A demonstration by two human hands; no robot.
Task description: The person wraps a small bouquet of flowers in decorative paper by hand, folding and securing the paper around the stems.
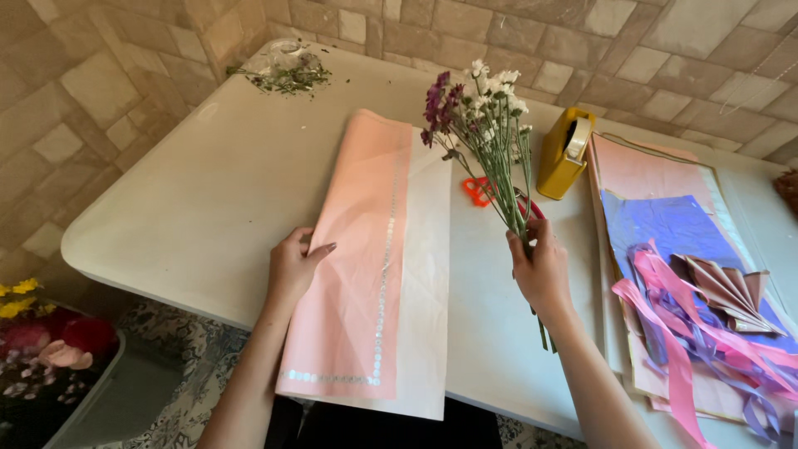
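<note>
- Head view, looking down on a white table (208,191) set against a tan stone-tile wall.
- Left hand (293,268): flat on the left edge of a folded pink wrapping sheet (357,258), fingers spread and loose, pressing rather than gripping. Thumb side sits on the bare table.
- Pink sheet lies lengthwise toward the camera, silver dotted trim along its right side and near end. It rests on a white sheet (428,274) that sticks out to the right and overhangs the near table edge.
- Right hand (542,268): closed around the stems of a small flower bunch (482,116), held up off the table just right of the white sheet. Blooms are white and dark purple, heads tilted away and left; stem ends poke out below the wrist.
- Orange-handled scissors (477,190) lie on the table behind the stems, partly hidden.
- Yellow tape dispenser (564,152) stands just right of the bunch.
- Far right: stack of pink and blue-violet paper (665,224) with pink ribbons (673,333) and a folded paper fan (727,287) on top.
- Far table corner: pile of green stem trimmings (287,76).
- Floor, lower left: container with yellow, red and pink flowers (41,333).
</note>
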